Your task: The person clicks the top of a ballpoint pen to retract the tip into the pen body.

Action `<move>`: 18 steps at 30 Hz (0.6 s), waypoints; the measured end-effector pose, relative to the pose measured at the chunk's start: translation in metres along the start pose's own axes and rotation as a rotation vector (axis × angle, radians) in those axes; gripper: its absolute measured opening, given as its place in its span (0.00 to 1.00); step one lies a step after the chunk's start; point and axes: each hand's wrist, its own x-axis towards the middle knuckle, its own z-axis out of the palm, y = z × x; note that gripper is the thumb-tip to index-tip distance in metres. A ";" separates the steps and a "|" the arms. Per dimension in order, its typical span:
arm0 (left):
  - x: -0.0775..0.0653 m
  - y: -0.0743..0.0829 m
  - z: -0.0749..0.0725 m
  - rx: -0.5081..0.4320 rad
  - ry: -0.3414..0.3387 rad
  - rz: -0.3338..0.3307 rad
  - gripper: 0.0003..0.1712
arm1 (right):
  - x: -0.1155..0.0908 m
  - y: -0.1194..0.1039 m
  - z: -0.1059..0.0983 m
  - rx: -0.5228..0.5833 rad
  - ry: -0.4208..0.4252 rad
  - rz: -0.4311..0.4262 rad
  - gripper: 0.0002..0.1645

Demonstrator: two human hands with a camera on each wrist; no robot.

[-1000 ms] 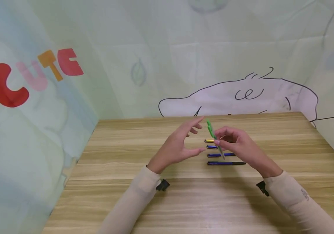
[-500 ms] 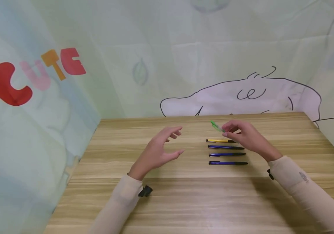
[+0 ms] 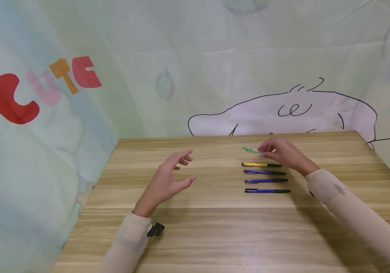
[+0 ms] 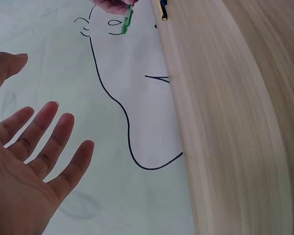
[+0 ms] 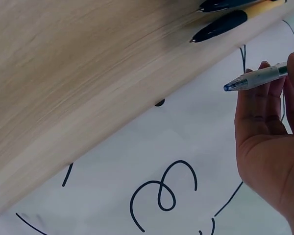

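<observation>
My right hand (image 3: 281,152) pinches a green pen with a clear barrel (image 3: 251,149) between thumb and fingers, over the back part of the table. In the right wrist view the pen's clear tip end (image 5: 252,79) sticks out past the fingers. Just in front of that hand lies a yellow pen (image 3: 254,164) with a black grip. Several blue pens lie below it in a row, among them the nearest blue pen (image 3: 266,191). To the left, my left hand (image 3: 165,180) hovers above the table with fingers spread and holds nothing.
The wood-grain table (image 3: 195,235) ends at a back edge against a pale printed cloth (image 3: 167,68). A second cloth side with coloured letters (image 3: 14,98) stands at the left. Dark straps show at my wrists.
My left hand has moved left, away from the pens. The right hand has carried the green pen back beyond the yellow pen, turning it from steep to nearly level.
</observation>
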 end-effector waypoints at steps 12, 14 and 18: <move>-0.022 -0.011 -0.014 0.017 0.012 -0.067 0.44 | 0.020 0.013 0.011 -0.083 -0.087 0.033 0.08; -0.025 -0.012 -0.017 0.024 0.013 -0.076 0.44 | 0.022 0.014 0.012 -0.089 -0.100 0.040 0.08; -0.031 -0.013 -0.021 0.041 0.017 -0.077 0.43 | 0.026 0.016 0.015 -0.092 -0.114 0.039 0.08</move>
